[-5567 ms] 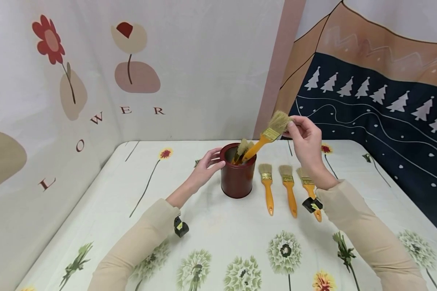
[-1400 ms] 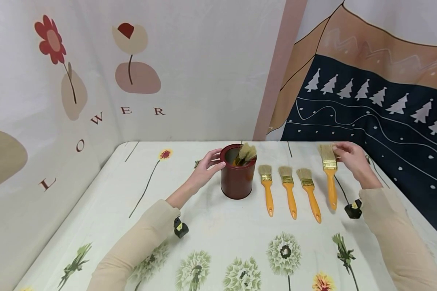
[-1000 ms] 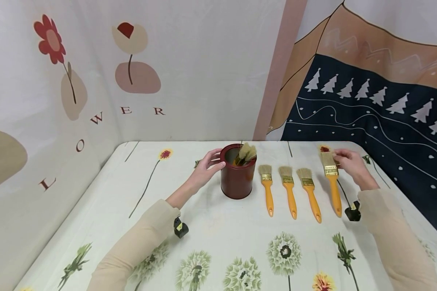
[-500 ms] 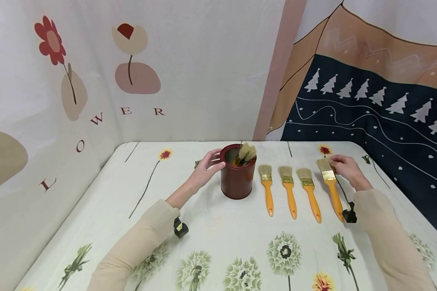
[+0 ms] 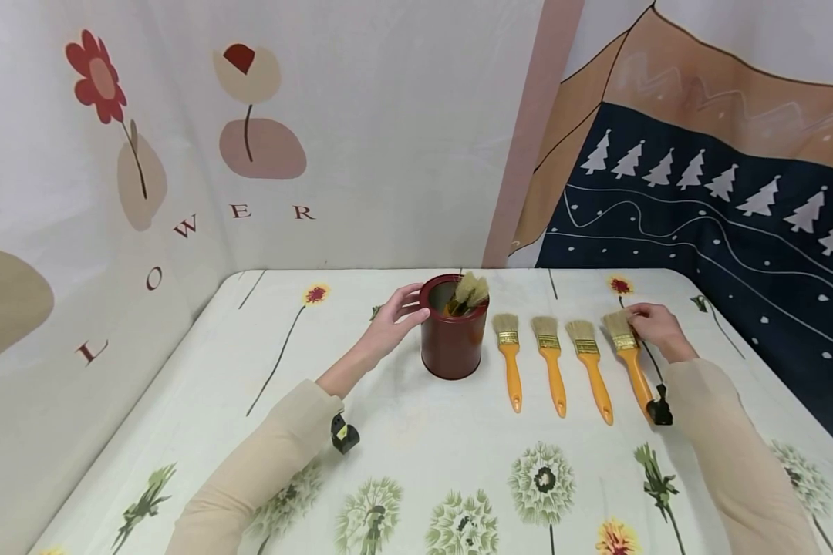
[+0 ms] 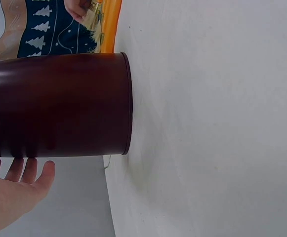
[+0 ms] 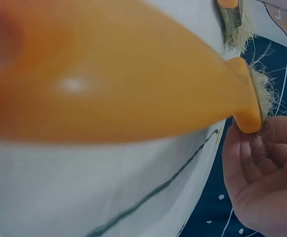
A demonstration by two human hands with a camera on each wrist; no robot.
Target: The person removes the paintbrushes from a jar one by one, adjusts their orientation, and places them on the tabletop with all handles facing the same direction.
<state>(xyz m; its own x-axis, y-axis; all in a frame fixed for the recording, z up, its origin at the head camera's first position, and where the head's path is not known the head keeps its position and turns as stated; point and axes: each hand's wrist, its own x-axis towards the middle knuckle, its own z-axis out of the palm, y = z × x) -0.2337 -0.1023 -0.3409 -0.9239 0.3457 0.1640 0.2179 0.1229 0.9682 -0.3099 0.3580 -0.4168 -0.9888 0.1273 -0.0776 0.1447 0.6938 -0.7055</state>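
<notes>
Pinching with thumb and fingertips, the right hand (image 5: 655,327) holds the rightmost brush (image 5: 629,358) at the right edge of its bristle end. That hold, taken from the far right, leaves the handle free to lie down along the tablecloth (image 5: 416,432); whether its whole length rests there cannot be told, since a wrist camera (image 5: 660,411) hides the handle's tip. The left hand (image 5: 392,320) has its fingers spread and touching the left side of the can (image 5: 451,347), not wrapped round it, probably to steady it.

The pinched brush is at the right end of a row, beside three other brushes (image 5: 551,361) lying right of the can. Its bristles point far and slightly left, its handle near and right, so its long axis slants across the cloth. The others point the same way, each slanting more towards the right, apparently spaced to lie apart. The can stands upright, mouth up; the brushes inside (image 5: 470,291) lean right, bristles above the rim.
</notes>
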